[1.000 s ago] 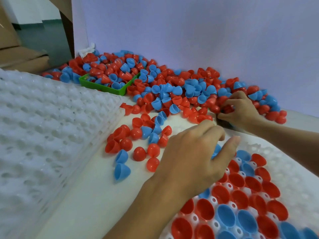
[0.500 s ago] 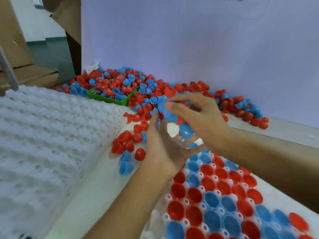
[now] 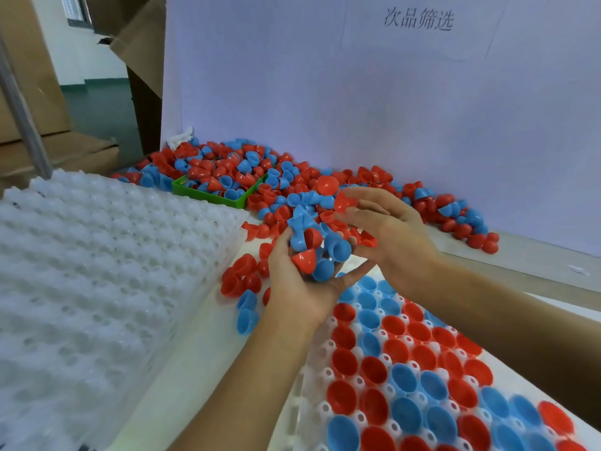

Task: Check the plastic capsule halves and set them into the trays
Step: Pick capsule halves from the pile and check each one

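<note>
Leftmost, a stack of empty white trays (image 3: 97, 288) occupies the near-left part of the desk (image 3: 195, 353), its dimpled cells facing up. Behind it, cardboard boxes (image 3: 39, 92) stand beyond the desk edge. Next, a green bin (image 3: 211, 196) sits at the back, filled and surrounded by the loose pile of capsule halves (image 3: 260, 177), red and blue, which runs along the foot of a white backboard (image 3: 357, 92) bearing handwritten characters. A few stray halves (image 3: 242, 281) lie on the desk between the tray stack and my left hand.

At centre, my left hand (image 3: 302, 288) is raised palm up, its fingers (image 3: 354, 271) cupped around a handful of halves (image 3: 315, 252), both colours mixed. Just beside it, my right hand (image 3: 393, 236) hovers over the handful; its thumb and forefinger pinch a single red half (image 3: 344, 200), the remaining fingers loosely curved.

Below and to the right, the working tray (image 3: 315, 369) lies on the desk under both forearms, most of its visible cells already holding seated halves (image 3: 403, 382), open side up, red and blue in uneven patches.
</note>
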